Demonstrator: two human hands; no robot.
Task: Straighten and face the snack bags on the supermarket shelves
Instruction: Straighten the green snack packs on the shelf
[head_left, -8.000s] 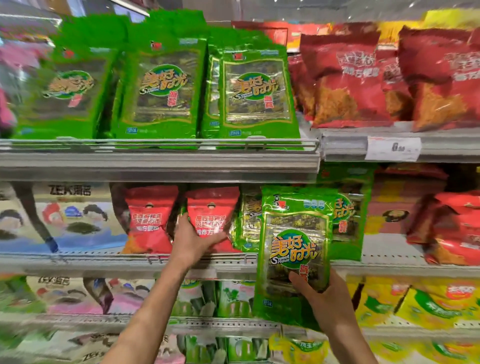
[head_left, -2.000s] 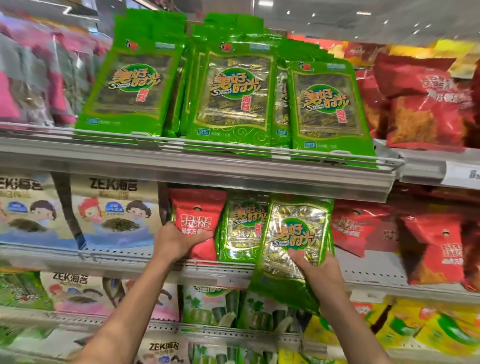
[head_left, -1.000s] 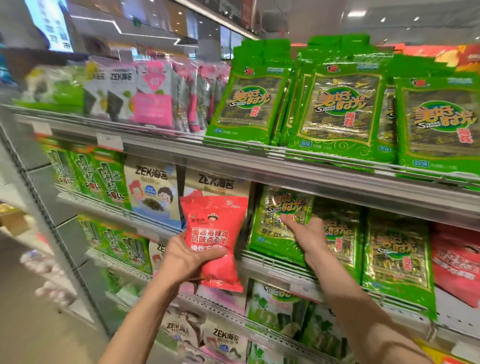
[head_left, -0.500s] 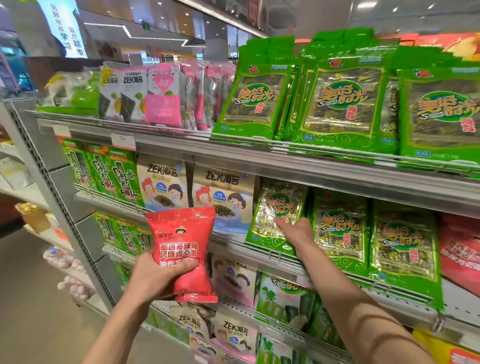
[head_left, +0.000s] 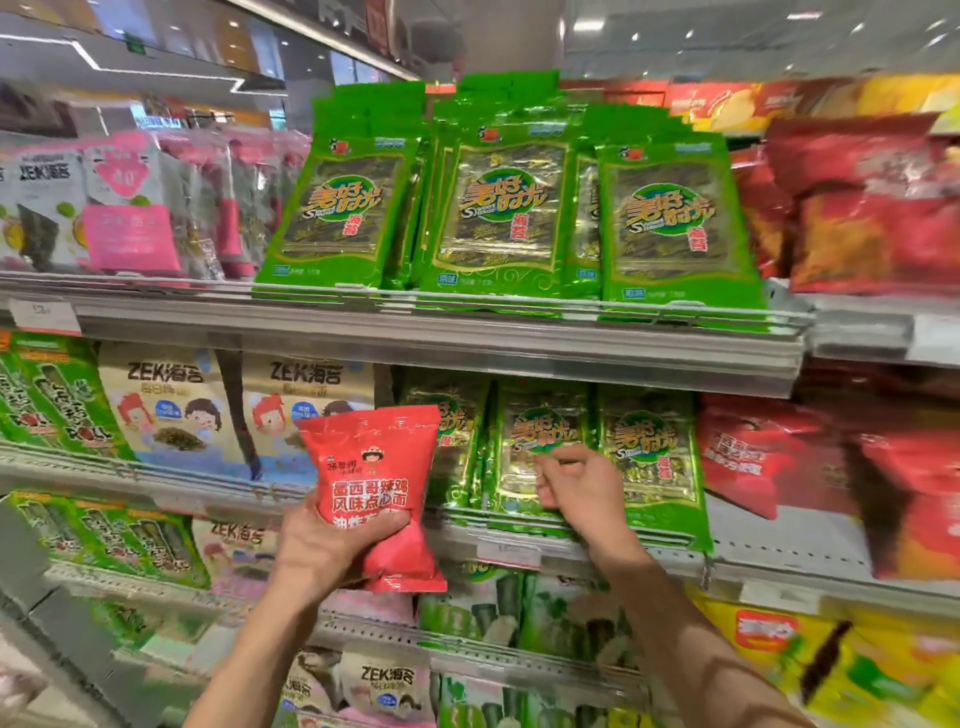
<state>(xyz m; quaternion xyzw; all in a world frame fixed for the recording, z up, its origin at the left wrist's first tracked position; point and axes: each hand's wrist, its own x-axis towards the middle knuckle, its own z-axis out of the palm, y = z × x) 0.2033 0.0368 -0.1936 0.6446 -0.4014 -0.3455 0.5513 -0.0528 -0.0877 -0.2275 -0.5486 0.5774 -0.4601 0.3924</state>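
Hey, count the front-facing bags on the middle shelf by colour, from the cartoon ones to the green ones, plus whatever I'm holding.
Cream cartoon bags: 2
Green seaweed bags: 3
Red bag, held off the shelf in the left hand: 1
Total: 6

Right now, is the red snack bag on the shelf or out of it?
Out of it. The left hand grips the red snack bag upright in front of the shelves, label facing us.
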